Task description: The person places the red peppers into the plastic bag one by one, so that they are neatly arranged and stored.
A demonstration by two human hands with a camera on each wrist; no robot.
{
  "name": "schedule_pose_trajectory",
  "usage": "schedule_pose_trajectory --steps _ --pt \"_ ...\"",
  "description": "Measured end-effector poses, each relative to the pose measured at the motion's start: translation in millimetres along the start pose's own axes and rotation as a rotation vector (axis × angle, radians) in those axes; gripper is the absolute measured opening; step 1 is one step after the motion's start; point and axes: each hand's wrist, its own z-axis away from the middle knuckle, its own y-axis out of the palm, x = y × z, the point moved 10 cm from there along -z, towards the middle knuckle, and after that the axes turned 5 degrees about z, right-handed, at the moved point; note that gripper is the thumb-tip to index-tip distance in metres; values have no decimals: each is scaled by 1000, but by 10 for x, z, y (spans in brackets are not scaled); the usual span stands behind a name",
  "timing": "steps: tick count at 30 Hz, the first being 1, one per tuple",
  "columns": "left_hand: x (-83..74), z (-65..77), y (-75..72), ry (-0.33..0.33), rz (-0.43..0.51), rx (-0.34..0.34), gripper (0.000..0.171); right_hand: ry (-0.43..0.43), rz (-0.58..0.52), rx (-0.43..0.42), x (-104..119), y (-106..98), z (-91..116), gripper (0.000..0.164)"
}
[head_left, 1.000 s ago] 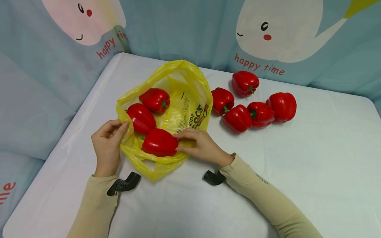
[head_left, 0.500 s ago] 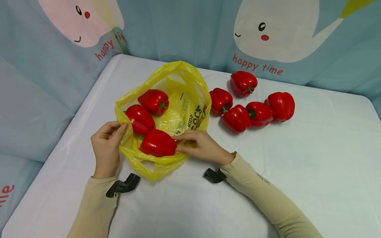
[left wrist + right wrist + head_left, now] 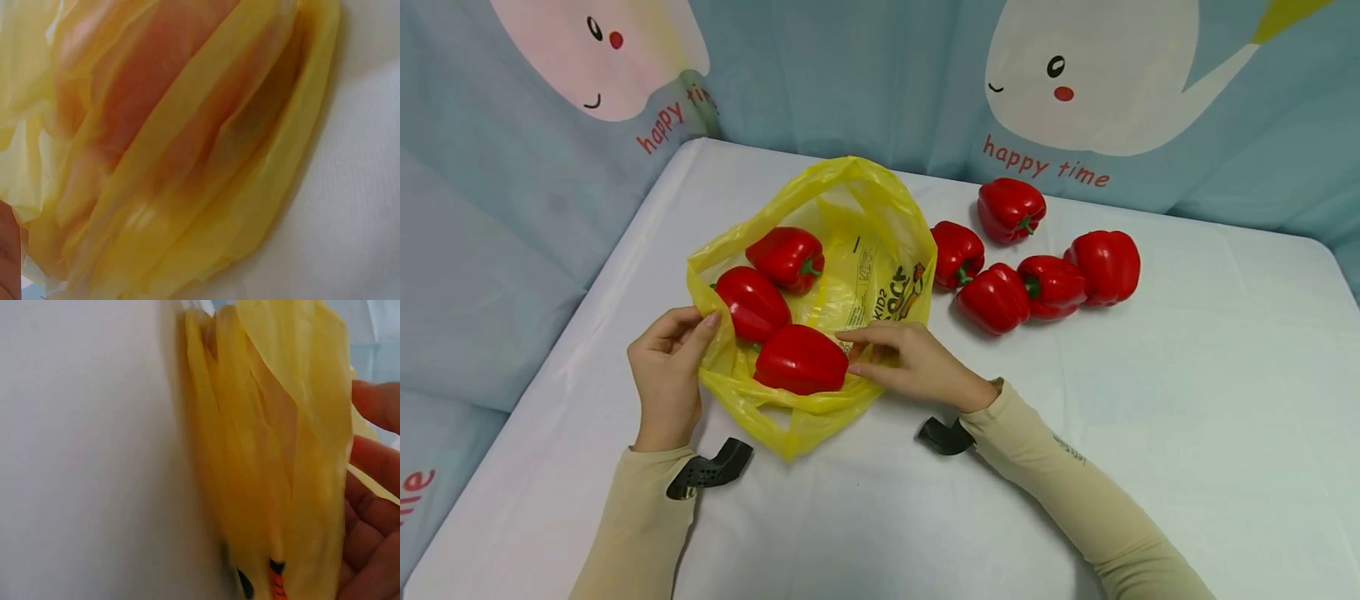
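Observation:
A yellow plastic bag (image 3: 887, 179) lies with its mouth spread in the head view. Three red bell peppers are inside: a far one (image 3: 784, 260), a left one (image 3: 752, 304) and a near one (image 3: 801, 360). At the bag's left rim my left hand (image 3: 668, 367) pinches the plastic between thumb and fingers. My right hand (image 3: 917, 362) is inside the right edge, thumb and index finger spread at the right end of the near pepper; the thumb tip looks very close to it or touching. Bag folds (image 3: 187, 156) hide most of my left hand in the left wrist view.
Right of the bag several more bell peppers (image 3: 1052, 287) sit close together on the white tablecloth (image 3: 1187, 417). One pepper (image 3: 957, 254) is right against the bag's side. A blue printed curtain (image 3: 880, 83) stands behind the table.
My right hand has eased slightly right, its fingers loosening from the near pepper, which stays in the bag. My left hand keeps its pinch on the rim.

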Motion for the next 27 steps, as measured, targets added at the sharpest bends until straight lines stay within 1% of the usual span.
schedule_pose_trajectory --steps 5,8,14,17,19,22,27 --pt "8 6 3 -5 -1 -5 9 2 -27 -86 4 -212 16 30" --pt "13 5 6 -4 8 -6 6 8 -36 -126 7 -341 32 31" --pt "19 -2 -2 2 13 -8 3 -29 -14 -242 112 -679 85 34" --pt "21 -1 -12 2 12 -9 3 -27 2 -300 144 -867 131 32" --pt "21 1 -15 3 14 -8 4 -1 5 -329 139 -990 166 32" --pt "16 7 -11 7 24 0 5 65 24 -371 110 -1195 238 32" --pt "19 7 -6 8 24 6 5 214 44 -472 9 -1561 435 32"
